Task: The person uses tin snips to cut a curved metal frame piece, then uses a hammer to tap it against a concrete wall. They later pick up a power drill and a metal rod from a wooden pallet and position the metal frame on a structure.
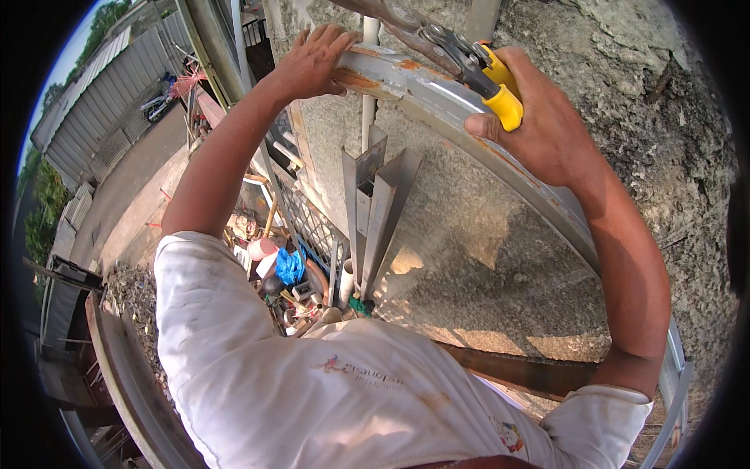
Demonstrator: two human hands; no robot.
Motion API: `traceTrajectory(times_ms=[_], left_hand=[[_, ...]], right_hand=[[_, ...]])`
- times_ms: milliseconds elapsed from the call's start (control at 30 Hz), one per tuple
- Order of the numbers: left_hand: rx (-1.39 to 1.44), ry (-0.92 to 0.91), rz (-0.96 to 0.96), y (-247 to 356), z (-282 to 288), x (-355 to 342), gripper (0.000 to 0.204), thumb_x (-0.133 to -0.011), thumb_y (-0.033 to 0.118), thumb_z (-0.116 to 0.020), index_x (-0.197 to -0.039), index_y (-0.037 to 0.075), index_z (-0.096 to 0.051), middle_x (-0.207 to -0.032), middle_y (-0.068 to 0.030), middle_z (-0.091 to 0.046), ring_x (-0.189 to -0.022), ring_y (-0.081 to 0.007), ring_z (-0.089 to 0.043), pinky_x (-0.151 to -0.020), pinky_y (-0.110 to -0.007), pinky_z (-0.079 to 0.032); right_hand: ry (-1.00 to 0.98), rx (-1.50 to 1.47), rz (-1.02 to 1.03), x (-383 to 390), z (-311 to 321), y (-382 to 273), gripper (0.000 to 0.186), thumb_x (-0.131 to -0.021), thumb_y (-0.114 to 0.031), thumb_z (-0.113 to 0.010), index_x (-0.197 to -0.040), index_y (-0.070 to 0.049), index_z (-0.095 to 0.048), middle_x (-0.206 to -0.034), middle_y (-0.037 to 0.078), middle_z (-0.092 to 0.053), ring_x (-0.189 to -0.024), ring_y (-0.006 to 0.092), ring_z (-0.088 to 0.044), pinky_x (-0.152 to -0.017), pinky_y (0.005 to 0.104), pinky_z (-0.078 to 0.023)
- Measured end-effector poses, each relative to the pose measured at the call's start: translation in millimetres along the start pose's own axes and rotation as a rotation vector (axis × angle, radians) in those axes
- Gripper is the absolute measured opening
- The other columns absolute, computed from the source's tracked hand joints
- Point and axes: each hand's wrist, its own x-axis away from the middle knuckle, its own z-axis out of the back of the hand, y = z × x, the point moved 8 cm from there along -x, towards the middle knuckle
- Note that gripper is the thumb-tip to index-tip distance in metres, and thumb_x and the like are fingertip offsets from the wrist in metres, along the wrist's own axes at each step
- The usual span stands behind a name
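Note:
A long grey metal channel (420, 90) with rusty patches runs from the upper middle down to the right, seeming curved in this view. My left hand (312, 66) is wrapped over its far end, at the top of the view. My right hand (535, 109) grips metal snips (500, 98) with yellow handles, held over the channel with the thumb at the channel's edge. The snips' dark head points up and left; whether the jaws touch anything is unclear. A white pipe (369, 113) stands upright behind the channel.
Upright metal channels (391, 207) lean by a rough concrete wall (641, 117). Below on the left lie a blue plastic bag (289, 270) and assorted clutter. A dark beam (508, 367) crosses near my body. A corrugated fence (113, 102) and a parked motorbike (156, 102) are farther off.

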Motion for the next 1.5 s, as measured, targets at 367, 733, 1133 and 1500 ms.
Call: traceTrajectory(times_ms=[367,733,1133,1500], left_hand=[[0.456,-0.045,0.287,65.1,121.7,46.7,0.068,-0.076,0.057,-0.077,-0.116,0.004,-0.062,-0.067,-0.0158,-0.065,-0.069,-0.0303,-0.068,-0.065,-0.042,-0.051],[0.67,-0.051,0.243,4.5,74.2,35.6,0.036,-0.094,0.032,-0.063,-0.115,0.002,-0.065,-0.085,-0.0066,-0.067,-0.079,-0.0184,-0.063,-0.075,-0.036,-0.049],[1.426,-0.086,0.421,-56.2,-50.8,-9.8,0.058,-0.082,0.05,-0.076,-0.122,0.011,-0.061,-0.11,-0.0045,-0.063,-0.101,-0.0171,-0.06,-0.095,-0.035,-0.047],[1.038,0.119,0.671,12.7,55.3,81.8,0.045,-0.076,0.044,-0.082,-0.077,0.004,-0.064,-0.067,-0.0015,-0.058,-0.064,-0.0084,-0.051,-0.062,-0.028,-0.043]], right_hand=[[-0.014,-0.016,-0.015,-1.7,1.0,-0.9,0.08,-0.08,-0.059,-0.071,-0.132,-0.002,-0.048,-0.108,0.02,-0.061,-0.1,0.0343,-0.063,-0.086,0.0472,-0.05],[-0.06,0.001,-0.069,1.2,0.5,-1.3,0.087,-0.078,-0.067,-0.068,-0.133,-0.003,-0.048,-0.107,0.02,-0.062,-0.101,0.0322,-0.063,-0.087,0.0476,-0.05],[-0.028,-0.055,-0.004,-0.7,0.5,2.8,0.097,-0.077,-0.076,-0.062,-0.135,-0.001,-0.045,-0.109,0.023,-0.06,-0.103,0.0371,-0.062,-0.088,0.0492,-0.05],[-0.024,-0.062,0.0,0.0,1.7,0.0,0.081,-0.081,-0.063,-0.067,-0.131,-0.003,-0.045,-0.11,0.022,-0.06,-0.104,0.0381,-0.062,-0.087,0.0499,-0.049]])
